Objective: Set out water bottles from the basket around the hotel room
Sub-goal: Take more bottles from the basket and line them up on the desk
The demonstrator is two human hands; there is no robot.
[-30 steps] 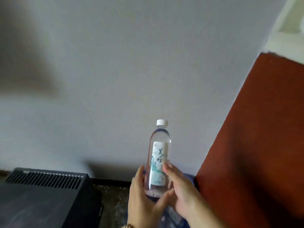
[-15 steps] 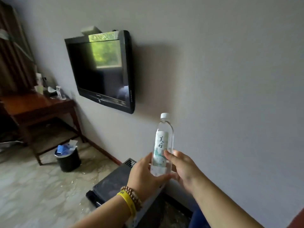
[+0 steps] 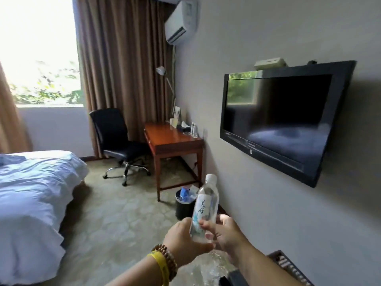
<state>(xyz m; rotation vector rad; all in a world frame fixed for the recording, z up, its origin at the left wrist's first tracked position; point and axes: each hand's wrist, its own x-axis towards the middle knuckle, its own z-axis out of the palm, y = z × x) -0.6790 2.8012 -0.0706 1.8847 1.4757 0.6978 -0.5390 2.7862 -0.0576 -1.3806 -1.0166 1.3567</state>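
Hotel room, carpeted floor (image 3: pixel 123 223), wooden surface (image 3: pixel 173 137) well ahead. Water bottle (image 3: pixel 203 211) upright, pinched low between left hand (image 3: pixel 185 242) and right hand (image 3: pixel 224 234). Risk: top-heavy tipping, slip onto floor in transit.

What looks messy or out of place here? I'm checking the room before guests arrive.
The bed has rumpled white covers, apparently unmade. The bin by the desk holds blue rubbish poking above its rim. Nothing looks spilled or broken.
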